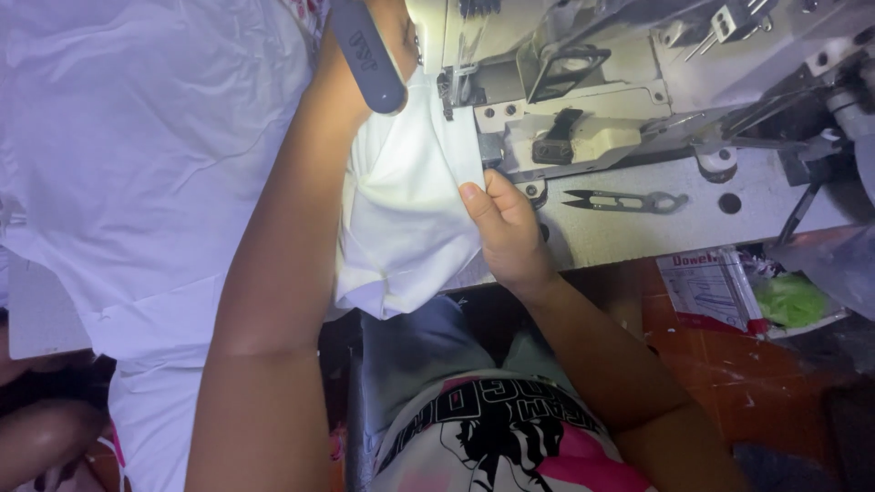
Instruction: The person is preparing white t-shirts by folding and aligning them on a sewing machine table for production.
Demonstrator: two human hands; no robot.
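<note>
White fabric [410, 214], folded, apparently under the machine's needle

Fabric piece [410, 210] on machine bed [638, 228], between left hand [365, 55] and right hand [506, 228]; sewing machine [592, 100] behind; thread snips [624, 201] right of right hand; cloth pile [146, 155] far left

Soft matt white cloth [410, 210], glossy painted-metal sewing machine [620, 91], dull steel thread snips [624, 201], crinkled plastic bag [834, 260]
</note>
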